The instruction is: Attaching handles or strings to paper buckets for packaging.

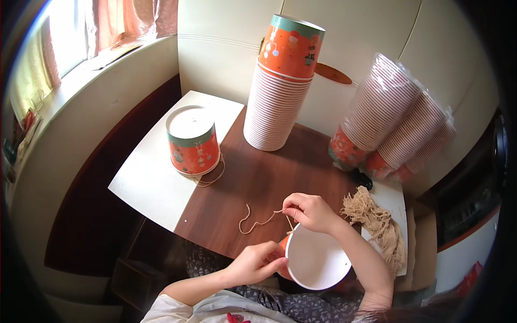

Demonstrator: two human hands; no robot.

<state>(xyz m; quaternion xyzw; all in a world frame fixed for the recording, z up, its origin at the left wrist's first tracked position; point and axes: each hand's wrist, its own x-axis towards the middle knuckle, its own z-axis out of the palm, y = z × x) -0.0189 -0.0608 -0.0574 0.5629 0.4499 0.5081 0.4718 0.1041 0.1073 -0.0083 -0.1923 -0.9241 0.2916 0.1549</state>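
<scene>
A paper bucket (pixel 319 259), orange outside and white inside, is tilted with its mouth toward me at the table's front edge. My left hand (pixel 259 262) grips the bucket's left side at the rim, thumb along the edge. Just above the rim, my right hand (pixel 308 211) pinches a thin beige cord (pixel 262 222). From those fingers one stretch runs down to the bucket's rim, and the loose tail curls leftward over the brown tabletop. A small dark hole shows in the wall on the bucket's right side. How the cord is fastened at the rim is partly hidden.
An upside-down bucket (pixel 195 141) with a cord loop stands on the table's white left part. Behind rises a tall stack of nested buckets (pixel 280 102). Plastic-wrapped bucket stacks (pixel 383 110) lean at the back right. A bundle of beige cords (pixel 379 226) lies right of my arm.
</scene>
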